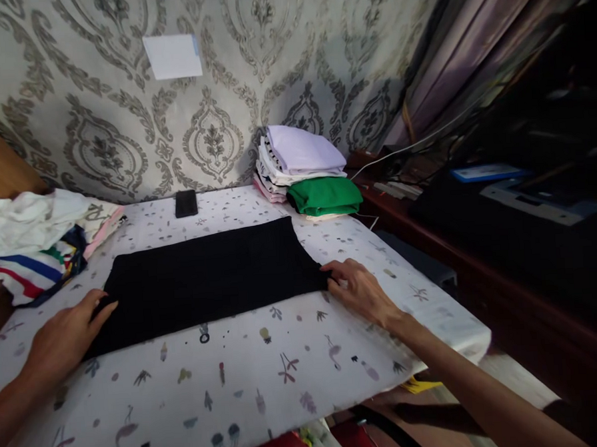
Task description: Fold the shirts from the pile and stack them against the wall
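Observation:
A black piece of cloth, folded into a long flat strip, lies across the table in front of me. My left hand pinches its left end between thumb and fingers. At the opposite end, my right hand grips the right edge with the fingertips closed on the fabric. The cloth rests on a white printed cover with small plant and bird figures. Whether it is a garment, and of what kind, cannot be made out.
A folded stack with a lilac cloth on top stands at the back right, a green folded cloth before it. A black phone-like object lies near the wall. Loose clothes are heaped at left. A dark desk stands at right.

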Available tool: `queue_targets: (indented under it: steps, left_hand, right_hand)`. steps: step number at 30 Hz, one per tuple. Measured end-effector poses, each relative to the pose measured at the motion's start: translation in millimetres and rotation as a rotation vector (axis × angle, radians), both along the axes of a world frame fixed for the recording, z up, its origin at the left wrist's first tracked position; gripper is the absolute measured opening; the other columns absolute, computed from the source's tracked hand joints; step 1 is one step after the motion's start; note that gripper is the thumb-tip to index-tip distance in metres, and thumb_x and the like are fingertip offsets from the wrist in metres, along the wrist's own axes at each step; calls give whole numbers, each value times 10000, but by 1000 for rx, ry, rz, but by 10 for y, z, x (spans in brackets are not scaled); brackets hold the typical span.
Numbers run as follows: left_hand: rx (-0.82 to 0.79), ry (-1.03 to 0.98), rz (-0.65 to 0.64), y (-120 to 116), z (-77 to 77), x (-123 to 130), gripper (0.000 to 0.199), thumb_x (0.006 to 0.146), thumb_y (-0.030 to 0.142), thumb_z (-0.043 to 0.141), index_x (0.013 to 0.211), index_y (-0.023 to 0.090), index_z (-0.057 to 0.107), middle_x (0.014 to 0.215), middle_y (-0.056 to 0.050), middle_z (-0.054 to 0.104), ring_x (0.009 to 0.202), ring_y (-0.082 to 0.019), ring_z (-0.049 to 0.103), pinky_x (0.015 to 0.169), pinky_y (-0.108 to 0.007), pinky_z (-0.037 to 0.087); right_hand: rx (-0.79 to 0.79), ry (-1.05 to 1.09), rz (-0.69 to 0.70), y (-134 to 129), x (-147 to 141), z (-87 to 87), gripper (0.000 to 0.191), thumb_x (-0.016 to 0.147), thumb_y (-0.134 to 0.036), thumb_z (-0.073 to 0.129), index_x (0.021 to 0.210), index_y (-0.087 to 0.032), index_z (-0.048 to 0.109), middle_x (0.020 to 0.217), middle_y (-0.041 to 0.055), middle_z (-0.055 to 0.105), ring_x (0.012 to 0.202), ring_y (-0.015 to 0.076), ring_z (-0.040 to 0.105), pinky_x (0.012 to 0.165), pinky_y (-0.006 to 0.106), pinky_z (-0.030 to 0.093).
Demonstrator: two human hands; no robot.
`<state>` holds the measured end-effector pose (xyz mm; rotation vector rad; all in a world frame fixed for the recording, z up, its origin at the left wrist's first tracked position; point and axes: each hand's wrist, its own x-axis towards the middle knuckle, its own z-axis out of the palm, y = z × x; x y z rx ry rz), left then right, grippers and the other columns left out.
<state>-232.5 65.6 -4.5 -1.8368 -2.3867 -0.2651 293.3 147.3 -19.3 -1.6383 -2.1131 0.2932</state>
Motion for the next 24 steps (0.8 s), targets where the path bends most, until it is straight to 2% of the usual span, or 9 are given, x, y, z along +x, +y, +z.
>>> queue_targets:
  steps: [2, 3, 4, 6, 9, 12, 14, 17, 24]
  left_hand:
    - [27, 198, 14, -37, 70, 100, 531, 929, 630, 183, 982, 283, 581, 817, -67, 697, 727, -322, 693, 540, -375, 481]
    - [73, 269, 0, -32, 106, 173, 557, 948, 615, 145, 1032, 278, 582, 910, -93, 697, 831, -344, 697, 605, -412, 516]
    - [143, 306, -41, -8, 133, 258, 569, 962, 599, 133, 1085, 273, 583, 996, -110, 689, 935, -356, 686, 698, -448, 542]
    - [235, 250, -187, 96, 133, 451, 558, 979, 576, 170, 1213, 264, 568, 1137, -118, 669, 1099, -339, 650, 904, -477, 536]
    - [156, 51, -475, 310, -28, 722, 544, 994, 562, 280, 1385, 258, 505, 1402, -93, 597, 1273, -278, 589, 1079, -443, 470]
    - [11, 4, -659, 459, -275, 860, 557, 1013, 543, 329, 1478, 266, 458, 1579, -66, 453, 1436, -257, 448, 1169, -459, 385]
    - [-36, 13, -695, 489, -398, 860, 561, 1026, 528, 323, 1508, 267, 439, 1597, -60, 429, 1477, -252, 390, 1194, -483, 348]
    - [-54, 16, -690, 472, -474, 798, 558, 1034, 512, 321, 1527, 272, 424, 1602, -50, 416, 1494, -245, 359, 1208, -497, 326]
    - [-9, -23, -701, 474, -490, 735, 542, 1029, 507, 324, 1500, 279, 465, 1592, -41, 435, 1477, -242, 390, 1216, -496, 325]
  right_hand:
    - [89, -58, 23, 56, -34, 63, 252, 836, -246, 518, 947, -220, 742, 815, 57, 673, 824, 232, 610, 765, 357, 491]
    - [134, -72, 47, 98, -83, 98, 242, 863, -253, 508, 915, -214, 741, 845, 72, 688, 859, 241, 617, 796, 371, 496]
    - [171, -79, 81, 151, -158, 133, 252, 891, -259, 495, 906, -208, 741, 886, 86, 702, 896, 248, 626, 832, 385, 502]
    - [199, -83, 190, 285, -385, 183, 288, 931, -259, 473, 996, -192, 745, 1043, 115, 722, 1018, 259, 644, 929, 408, 505]
    - [178, -129, 387, 534, -805, 148, 405, 968, -270, 459, 1291, -127, 657, 1437, 167, 580, 1338, 271, 528, 1122, 426, 419]
    - [109, -226, 403, 769, -1077, -29, 534, 1009, -354, 428, 1472, -99, 498, 1594, 169, 401, 1505, 273, 320, 1220, 462, 288]
    - [40, -274, 334, 877, -1116, -169, 606, 1023, -441, 399, 1528, -107, 422, 1614, 166, 362, 1526, 275, 270, 1233, 492, 248]
    - [2, -297, 258, 939, -1065, -308, 686, 1026, -540, 338, 1564, -115, 361, 1627, 160, 329, 1535, 264, 245, 1242, 496, 217]
    - [-13, -287, 227, 923, -1016, -290, 707, 1029, -551, 309, 1568, -95, 349, 1631, 147, 330, 1539, 245, 235, 1257, 459, 187]
